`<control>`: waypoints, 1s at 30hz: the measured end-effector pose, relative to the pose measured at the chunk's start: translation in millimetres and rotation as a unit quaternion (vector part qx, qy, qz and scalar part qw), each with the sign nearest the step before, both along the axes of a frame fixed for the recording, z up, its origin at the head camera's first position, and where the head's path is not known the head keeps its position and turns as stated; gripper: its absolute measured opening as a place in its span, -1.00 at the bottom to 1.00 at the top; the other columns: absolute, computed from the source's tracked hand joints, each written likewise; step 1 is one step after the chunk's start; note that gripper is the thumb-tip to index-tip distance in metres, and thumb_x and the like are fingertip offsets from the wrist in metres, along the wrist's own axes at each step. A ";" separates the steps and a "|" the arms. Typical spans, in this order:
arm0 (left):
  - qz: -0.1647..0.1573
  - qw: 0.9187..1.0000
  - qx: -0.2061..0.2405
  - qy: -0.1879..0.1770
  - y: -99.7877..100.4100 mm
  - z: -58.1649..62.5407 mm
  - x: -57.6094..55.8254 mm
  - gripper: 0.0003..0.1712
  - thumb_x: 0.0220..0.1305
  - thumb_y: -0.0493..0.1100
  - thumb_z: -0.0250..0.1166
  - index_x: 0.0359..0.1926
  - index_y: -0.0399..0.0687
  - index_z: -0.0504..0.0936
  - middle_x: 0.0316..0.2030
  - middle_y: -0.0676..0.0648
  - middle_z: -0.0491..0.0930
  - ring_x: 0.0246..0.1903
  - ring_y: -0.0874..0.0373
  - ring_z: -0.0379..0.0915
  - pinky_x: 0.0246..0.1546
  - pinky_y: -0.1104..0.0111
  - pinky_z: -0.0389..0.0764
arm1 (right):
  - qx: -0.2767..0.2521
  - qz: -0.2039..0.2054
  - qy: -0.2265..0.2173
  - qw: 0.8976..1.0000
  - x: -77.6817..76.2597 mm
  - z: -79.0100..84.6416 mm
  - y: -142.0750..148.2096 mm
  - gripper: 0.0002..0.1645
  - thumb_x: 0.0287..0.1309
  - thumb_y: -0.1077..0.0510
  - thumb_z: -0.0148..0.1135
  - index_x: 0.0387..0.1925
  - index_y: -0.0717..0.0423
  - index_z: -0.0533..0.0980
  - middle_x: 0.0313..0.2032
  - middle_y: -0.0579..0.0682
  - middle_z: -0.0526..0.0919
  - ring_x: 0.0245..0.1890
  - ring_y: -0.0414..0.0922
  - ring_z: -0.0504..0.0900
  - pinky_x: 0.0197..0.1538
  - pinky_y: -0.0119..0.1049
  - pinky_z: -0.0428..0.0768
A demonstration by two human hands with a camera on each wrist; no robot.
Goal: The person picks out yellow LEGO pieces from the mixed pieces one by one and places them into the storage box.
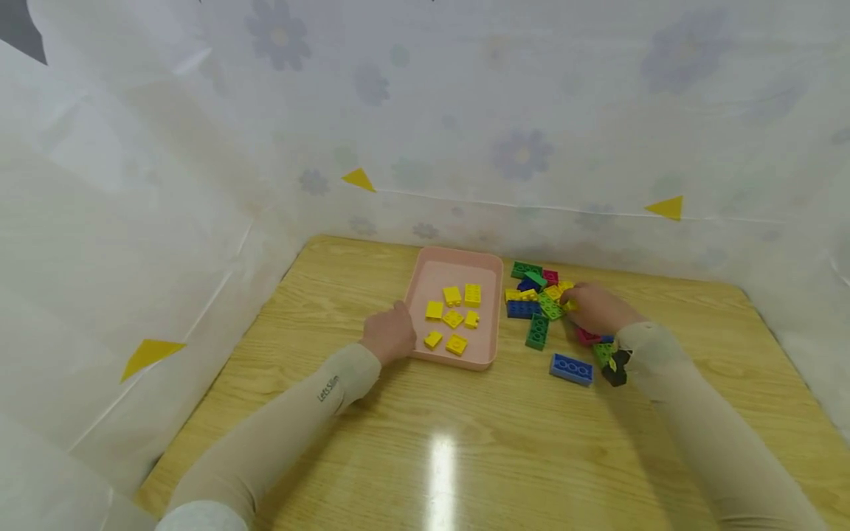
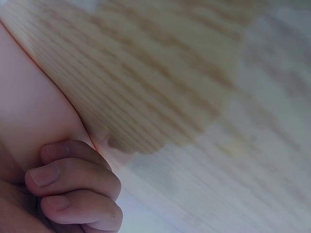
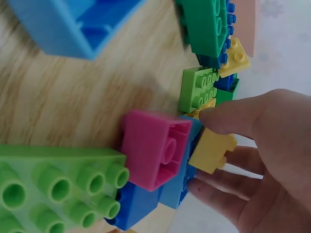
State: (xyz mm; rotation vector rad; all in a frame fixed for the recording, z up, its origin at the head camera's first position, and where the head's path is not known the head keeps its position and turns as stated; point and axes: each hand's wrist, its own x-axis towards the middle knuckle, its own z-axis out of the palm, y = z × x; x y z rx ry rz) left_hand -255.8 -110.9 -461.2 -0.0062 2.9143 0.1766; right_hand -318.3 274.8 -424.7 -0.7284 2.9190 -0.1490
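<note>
My left hand (image 1: pixel 388 333) grips the left rim of a pink tray (image 1: pixel 496 324), its fingers curled at the tray wall in the left wrist view. Several yellow toy bricks (image 1: pixel 454 318) lie spread inside the tray. At the pile right of the tray, my right hand (image 1: pixel 598 308) pinches a yellow brick (image 3: pixel 212 149) between thumb and fingers. That brick overlaps a blue brick and sits near a light green brick (image 3: pixel 198 88) in the right wrist view. A magenta brick (image 3: pixel 154 148) lies just below my hand.
Dark green (image 1: pixel 537 332), dark blue (image 1: pixel 523 309) and other yellow bricks (image 1: pixel 513 295) fill the pile. A lighter blue brick (image 1: pixel 571 369) lies apart, nearer the front. The wooden table (image 1: pixel 531 442) is bordered by pale flowered sheeting (image 1: pixel 465 110) behind and at the sides.
</note>
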 end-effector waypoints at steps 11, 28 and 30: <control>0.000 1.000 -0.009 -0.002 2.1 2.6 1.8 -0.54 0.44 -0.03 0.09 0.14 -0.31 0.36 -0.49 -0.10 0.54 -0.59 0.10 0.46 -0.56 0.27 0.52 | -0.024 0.015 0.021 0.999 3.3 3.3 -3.5 -0.73 0.26 0.31 0.24 -0.03 0.28 0.64 -0.03 0.25 0.67 0.03 0.24 0.62 0.14 0.18 0.53; 0.001 1.000 -0.011 0.000 2.1 2.6 1.5 -0.43 0.43 0.00 0.11 0.25 -0.34 0.33 -0.47 -0.11 0.55 -0.56 0.10 0.50 -0.49 0.24 0.57 | -0.063 0.096 0.027 0.993 -4.4 35.9 -99.6 -0.68 0.25 0.09 0.38 -0.02 0.15 0.69 -0.08 0.08 0.70 -0.14 0.00 0.65 -0.04 -0.04 0.63; 0.001 1.000 -0.013 -0.001 2.9 2.8 2.2 -0.42 0.43 0.01 0.12 0.26 -0.33 0.32 -0.47 -0.10 0.55 -0.56 0.10 0.50 -0.48 0.24 0.56 | -0.067 0.110 0.021 0.992 -8.5 33.8 -111.3 -0.69 0.25 0.09 0.39 -0.04 0.15 0.70 -0.08 0.07 0.70 -0.15 -0.02 0.65 -0.03 -0.06 0.62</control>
